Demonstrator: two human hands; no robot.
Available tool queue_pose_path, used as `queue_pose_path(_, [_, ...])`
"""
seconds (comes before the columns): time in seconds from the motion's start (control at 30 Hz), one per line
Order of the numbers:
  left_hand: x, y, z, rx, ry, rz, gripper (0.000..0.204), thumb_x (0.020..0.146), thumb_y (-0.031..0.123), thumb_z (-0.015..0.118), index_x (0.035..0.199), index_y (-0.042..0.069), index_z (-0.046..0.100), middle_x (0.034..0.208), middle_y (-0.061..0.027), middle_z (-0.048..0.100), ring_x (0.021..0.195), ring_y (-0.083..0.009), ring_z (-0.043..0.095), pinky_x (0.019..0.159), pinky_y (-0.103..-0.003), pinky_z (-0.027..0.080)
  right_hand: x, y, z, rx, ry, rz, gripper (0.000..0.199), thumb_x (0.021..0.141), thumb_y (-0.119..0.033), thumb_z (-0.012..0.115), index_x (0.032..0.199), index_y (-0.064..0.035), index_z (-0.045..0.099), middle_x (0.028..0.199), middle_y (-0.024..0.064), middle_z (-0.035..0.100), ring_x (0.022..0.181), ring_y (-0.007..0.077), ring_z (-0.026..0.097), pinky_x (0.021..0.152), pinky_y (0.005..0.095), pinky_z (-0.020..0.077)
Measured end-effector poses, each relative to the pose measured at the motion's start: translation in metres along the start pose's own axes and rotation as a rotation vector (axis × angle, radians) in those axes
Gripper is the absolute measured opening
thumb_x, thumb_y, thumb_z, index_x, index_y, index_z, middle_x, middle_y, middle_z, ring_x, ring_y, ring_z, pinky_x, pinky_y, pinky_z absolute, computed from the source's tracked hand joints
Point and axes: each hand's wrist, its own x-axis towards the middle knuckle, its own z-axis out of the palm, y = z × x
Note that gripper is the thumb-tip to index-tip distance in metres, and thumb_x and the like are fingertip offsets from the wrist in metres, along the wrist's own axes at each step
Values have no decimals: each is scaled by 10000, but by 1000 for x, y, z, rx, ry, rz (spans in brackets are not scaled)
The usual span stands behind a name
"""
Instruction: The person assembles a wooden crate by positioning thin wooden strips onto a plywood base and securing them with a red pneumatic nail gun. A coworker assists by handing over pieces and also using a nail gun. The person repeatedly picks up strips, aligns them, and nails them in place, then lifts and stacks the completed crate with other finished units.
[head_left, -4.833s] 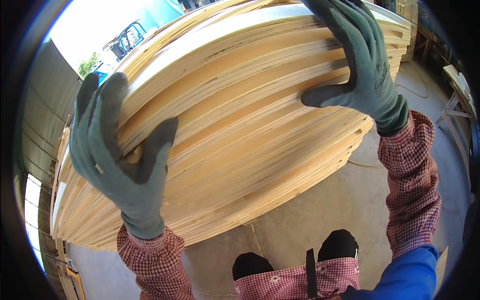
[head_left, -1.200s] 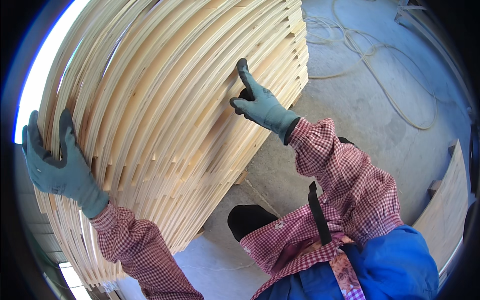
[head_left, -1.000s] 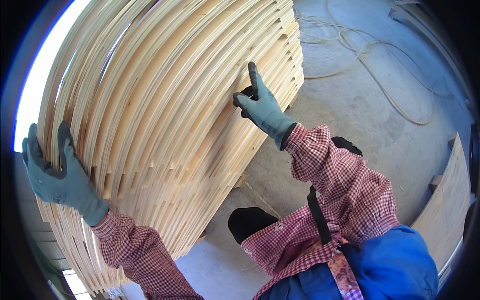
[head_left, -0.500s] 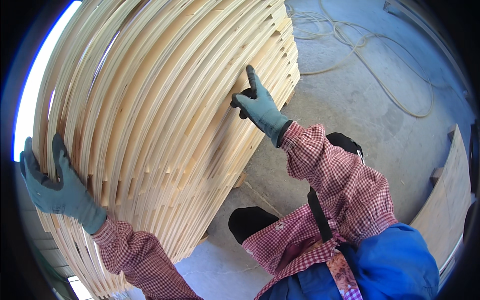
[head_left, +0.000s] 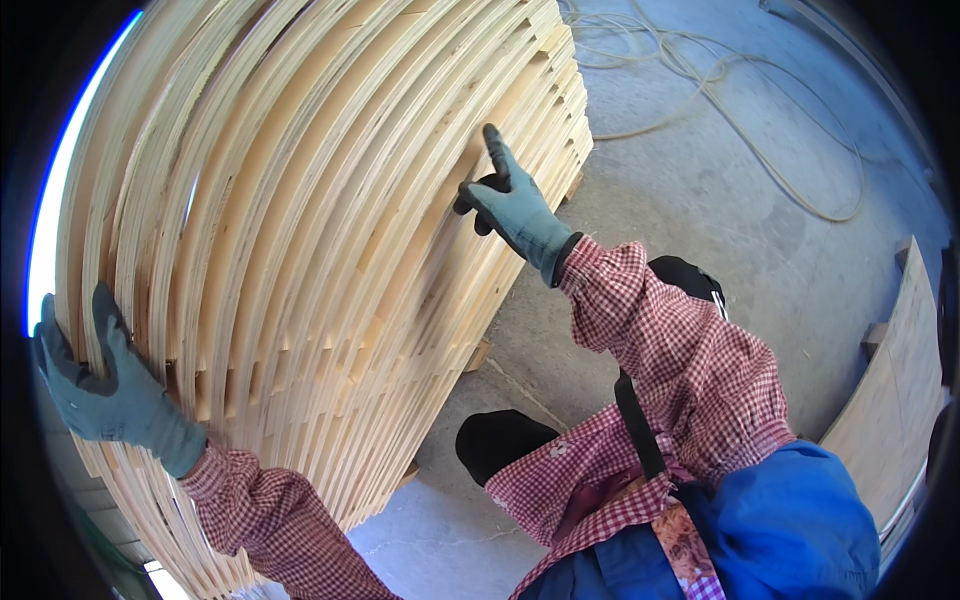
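Note:
A large stack of curved plywood strips (head_left: 300, 230) stands on edge in front of me, pale wood with layered edges. At its left side my left hand (head_left: 105, 385), in a grey-green glove with dark fingertips, straddles the outermost strips, thumb on one face and fingers on the other. My right hand (head_left: 520, 210), gloved alike, rests over the right part of the stack. Its index finger stretches out along the wood and the thumb points left, apart from it. The other fingers are partly hidden beneath the hand, and I see nothing held there.
A pale hose (head_left: 740, 110) lies in loops on the concrete floor (head_left: 640, 190) at the far right. Near the right rim leans a wooden panel (head_left: 890, 400). My knee (head_left: 505, 450) is close to the stack's near side. Wood blocks (head_left: 480, 355) show under the stack.
The leftmost strips lean slightly further left, and my left hand has shifted a little left and nearer with them. My right hand stays almost where it was, index finger still stretched out.

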Motion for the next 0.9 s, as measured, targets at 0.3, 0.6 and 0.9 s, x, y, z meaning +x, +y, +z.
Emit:
queue_pose_path(0.3, [-4,-2,3,1,-2,-16,456,804,366,735,1139,65,663,1085,-107,682,931,-248,681,823,-352,562,1,6,-9,-136,-39,172,933,875,-164,578,1500,-124,-114,842,128,679,553,130,570,528,275,502])
queue_pose_path(0.6, [-8,-8,4,-14,-11,-71,486,803,407,727,1147,71,660,1091,-108,677,924,-254,682,814,-356,569,0,30,-35,-18,89,152,812,881,-153,556,1525,-149,61,887,129,690,595,130,589,586,279,525])
queue_pose_path(0.9, [-36,62,-2,-304,48,-95,610,837,365,703,1281,-7,512,1299,-193,522,1188,-329,532,940,-408,516,16,30,-41,-209,-103,222,868,884,-206,543,1520,-170,-47,887,142,684,602,154,600,606,291,530])
